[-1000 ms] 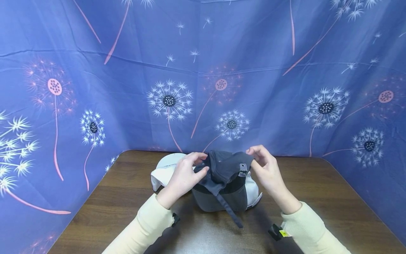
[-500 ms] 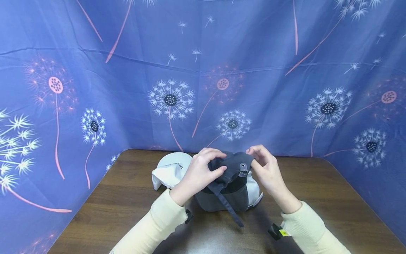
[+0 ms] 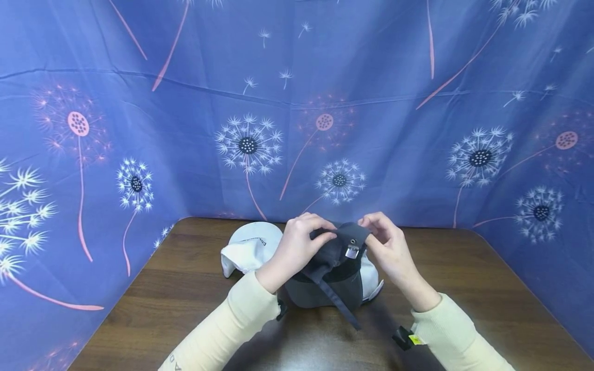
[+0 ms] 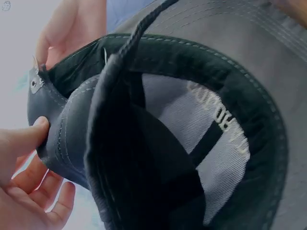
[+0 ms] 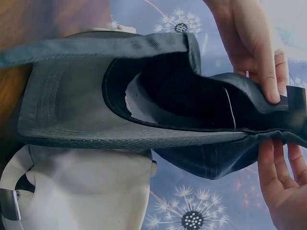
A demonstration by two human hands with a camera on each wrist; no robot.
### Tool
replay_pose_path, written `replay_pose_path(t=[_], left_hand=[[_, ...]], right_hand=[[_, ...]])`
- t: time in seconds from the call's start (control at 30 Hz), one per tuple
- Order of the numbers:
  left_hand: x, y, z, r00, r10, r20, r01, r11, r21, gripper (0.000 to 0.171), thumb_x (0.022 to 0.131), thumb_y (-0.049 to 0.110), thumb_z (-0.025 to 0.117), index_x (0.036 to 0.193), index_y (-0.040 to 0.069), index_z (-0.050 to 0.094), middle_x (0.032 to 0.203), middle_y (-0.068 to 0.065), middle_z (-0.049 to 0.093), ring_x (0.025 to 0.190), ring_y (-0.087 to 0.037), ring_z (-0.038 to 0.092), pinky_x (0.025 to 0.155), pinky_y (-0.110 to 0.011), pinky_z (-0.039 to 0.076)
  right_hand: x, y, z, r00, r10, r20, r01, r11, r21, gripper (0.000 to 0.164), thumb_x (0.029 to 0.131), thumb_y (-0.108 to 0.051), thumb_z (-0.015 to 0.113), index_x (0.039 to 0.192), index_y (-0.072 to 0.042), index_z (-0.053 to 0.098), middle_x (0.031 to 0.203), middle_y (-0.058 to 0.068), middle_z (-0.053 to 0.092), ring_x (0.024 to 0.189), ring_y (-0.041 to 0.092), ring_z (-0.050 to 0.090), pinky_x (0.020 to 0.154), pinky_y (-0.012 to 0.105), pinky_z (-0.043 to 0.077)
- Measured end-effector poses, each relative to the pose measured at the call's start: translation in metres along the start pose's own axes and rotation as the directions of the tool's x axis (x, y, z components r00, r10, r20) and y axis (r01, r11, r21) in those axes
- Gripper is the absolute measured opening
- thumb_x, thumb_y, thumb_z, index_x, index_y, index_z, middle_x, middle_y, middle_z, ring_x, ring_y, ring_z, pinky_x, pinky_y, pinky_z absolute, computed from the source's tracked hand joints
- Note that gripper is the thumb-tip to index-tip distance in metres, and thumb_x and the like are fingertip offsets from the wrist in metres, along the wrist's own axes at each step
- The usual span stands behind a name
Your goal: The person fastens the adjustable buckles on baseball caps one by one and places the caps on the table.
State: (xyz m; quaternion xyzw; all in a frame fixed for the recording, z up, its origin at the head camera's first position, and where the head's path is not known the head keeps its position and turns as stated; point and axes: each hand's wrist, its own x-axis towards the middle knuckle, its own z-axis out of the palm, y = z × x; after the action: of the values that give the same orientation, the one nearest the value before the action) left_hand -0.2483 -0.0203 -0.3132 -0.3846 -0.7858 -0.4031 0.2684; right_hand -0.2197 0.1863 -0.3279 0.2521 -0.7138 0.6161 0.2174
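A dark grey baseball cap (image 3: pixel 325 293) is held with its opening facing me and its brim low toward the front. My left hand (image 3: pixel 299 242) pinches the back edge of the cap, its thumb (image 4: pixel 38 132) on the fabric. On the right side, my right hand (image 3: pixel 387 245) grips the same edge, close to a metal buckle (image 3: pixel 351 251). A loose strap (image 3: pixel 339 301) hangs down across the brim. Inside the crown, pale lettering (image 4: pixel 220 115) shows on a grey panel.
A white cap (image 3: pixel 252 250) with small print on its brim lies to the left, partly behind the dark cap. More pale cap fabric (image 3: pixel 368 278) with a strap shows at the right. A blue dandelion-print cloth (image 3: pixel 394 129) hangs behind the brown wooden table (image 3: pixel 153 293).
My left hand has moved right from the left side of the dark cap and pinches its back edge near the buckle. The buckle has tilted; the right hand stays almost in place.
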Motion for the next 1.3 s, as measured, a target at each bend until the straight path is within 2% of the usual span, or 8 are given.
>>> replay_pose_path(t=[0.17,0.37,0.5,0.67,0.9,1.07,1.2,1.3], left_hand=[[0.008,0.000,-0.006,1.000,-0.016,0.007,0.016,1.000,-0.027,0.007,0.082,0.016,0.072,0.088,0.013,0.075,0.083,0.004,0.070,0.084,-0.007,0.064,0.087,-0.020,0.048],[0.016,0.000,-0.012,0.997,-0.068,0.038,0.069,0.997,-0.028,0.008,0.083,0.018,0.071,0.088,0.013,0.074,0.085,0.004,0.070,0.085,-0.008,0.064,0.083,-0.021,0.049],[0.021,0.000,-0.015,0.989,-0.127,0.078,0.129,0.991,-0.024,0.009,0.085,0.020,0.069,0.089,0.014,0.074,0.086,0.005,0.070,0.084,-0.007,0.064,0.078,-0.023,0.050],[0.026,0.002,-0.020,0.976,-0.182,0.121,0.188,0.981,-0.041,0.010,0.086,0.021,0.068,0.089,0.013,0.073,0.085,0.004,0.071,0.082,-0.008,0.064,0.078,-0.031,0.051],[0.030,0.005,-0.025,0.966,-0.214,0.148,0.226,0.972,-0.068,0.010,0.087,0.021,0.068,0.089,0.013,0.073,0.084,0.004,0.071,0.085,-0.010,0.066,0.082,-0.032,0.052],[0.031,0.007,-0.024,0.958,-0.237,0.162,0.252,0.964,-0.082,0.012,0.087,0.023,0.068,0.090,0.013,0.074,0.084,0.004,0.072,0.086,-0.010,0.066,0.080,-0.033,0.053],[0.032,0.008,-0.024,0.953,-0.247,0.174,0.266,0.960,-0.092,0.012,0.087,0.022,0.068,0.091,0.013,0.074,0.085,0.003,0.072,0.086,-0.011,0.066,0.080,-0.034,0.053],[0.032,0.009,-0.024,0.951,-0.248,0.183,0.268,0.959,-0.092,0.011,0.088,0.022,0.068,0.091,0.014,0.074,0.086,0.004,0.072,0.087,-0.011,0.066,0.079,-0.032,0.053]], right_hand=[[0.000,-0.001,-0.001,1.000,-0.018,-0.020,0.017,0.997,-0.071,0.011,0.086,0.007,0.060,0.094,0.003,0.054,0.097,-0.004,0.061,0.093,0.006,0.062,0.080,0.017,0.048],[-0.002,-0.003,0.000,0.994,-0.098,-0.039,0.089,0.977,-0.196,0.018,0.080,0.013,0.063,0.093,0.003,0.057,0.095,-0.007,0.061,0.085,0.003,0.063,0.066,0.016,0.048],[-0.003,-0.004,0.000,0.986,-0.167,-0.012,0.163,0.972,-0.172,0.024,0.076,0.019,0.063,0.094,0.005,0.056,0.094,-0.003,0.060,0.079,0.004,0.061,0.064,0.017,0.049],[-0.002,-0.016,0.003,0.966,-0.257,0.011,0.256,0.954,-0.157,0.034,0.067,0.026,0.066,0.095,0.009,0.058,0.096,0.010,0.059,0.084,0.009,0.060,0.069,0.017,0.051],[0.000,-0.045,0.014,0.923,-0.379,0.057,0.379,0.880,-0.287,0.040,0.057,0.026,0.073,0.091,0.009,0.061,0.093,0.019,0.059,0.081,0.009,0.060,0.069,0.018,0.052],[0.001,-0.039,0.014,0.897,-0.432,0.097,0.434,0.816,-0.381,0.044,0.054,0.020,0.077,0.093,0.003,0.064,0.096,0.015,0.061,0.089,0.007,0.058,0.075,0.011,0.047],[0.002,-0.025,0.010,0.865,-0.479,0.149,0.492,0.751,-0.441,0.038,0.062,0.012,0.076,0.095,-0.005,0.066,0.101,0.010,0.062,0.093,0.010,0.057,0.077,0.010,0.045],[0.004,-0.020,0.009,0.825,-0.531,0.192,0.555,0.697,-0.454,0.026,0.072,0.003,0.068,0.096,-0.006,0.068,0.102,0.010,0.061,0.095,0.016,0.057,0.080,0.012,0.045]])
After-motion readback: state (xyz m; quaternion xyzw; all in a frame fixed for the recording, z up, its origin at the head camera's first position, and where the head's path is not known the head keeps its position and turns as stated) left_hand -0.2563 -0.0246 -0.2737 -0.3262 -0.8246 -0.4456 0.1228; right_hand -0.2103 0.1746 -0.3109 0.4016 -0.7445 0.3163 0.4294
